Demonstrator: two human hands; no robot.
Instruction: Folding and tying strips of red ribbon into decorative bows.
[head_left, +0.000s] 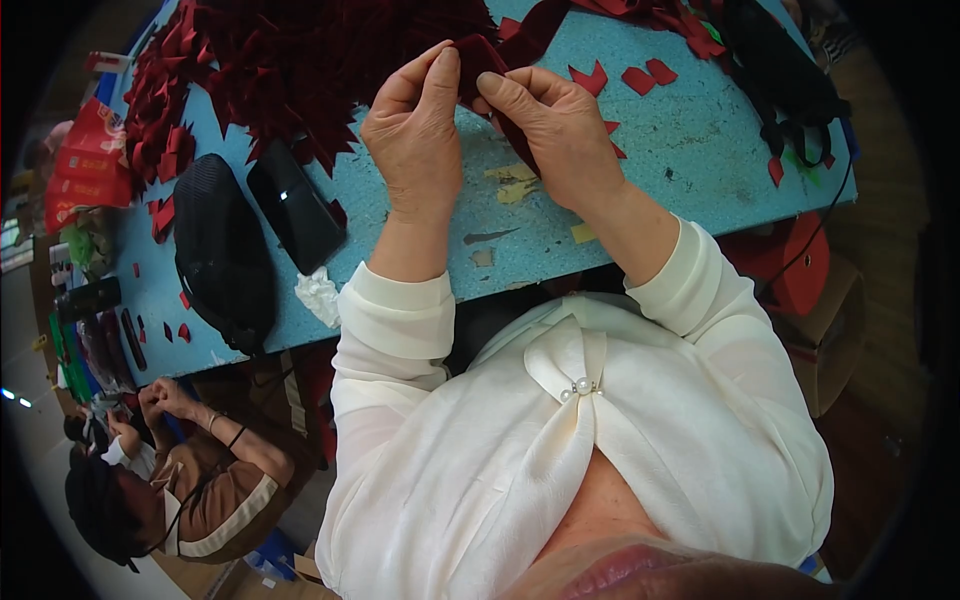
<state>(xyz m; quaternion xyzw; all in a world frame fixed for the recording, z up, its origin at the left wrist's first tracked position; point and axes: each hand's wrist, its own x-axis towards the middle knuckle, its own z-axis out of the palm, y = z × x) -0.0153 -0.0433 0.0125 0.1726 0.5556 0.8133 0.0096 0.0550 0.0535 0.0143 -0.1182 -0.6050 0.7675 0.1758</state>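
A dark red ribbon (480, 60) is stretched between my two hands above the light blue table (680, 200). My left hand (412, 145) pinches its left side between thumb and forefinger, the other fingers curled in. My right hand (565, 135) grips the ribbon with the thumb on top, and one length hangs down behind that hand. Just beyond my left hand lies a large heap of dark red ribbon pieces (275, 60) with pointed ends. Small red scraps (638, 80) lie to the right of my right hand.
Left of my arm rest a black case (222, 250), a dark phone (292, 205) and a crumpled white tissue (318, 297). A black bag (780, 70) lies at the right end. Another person (200, 480) works at the lower left; a red bag (90, 165) is beyond.
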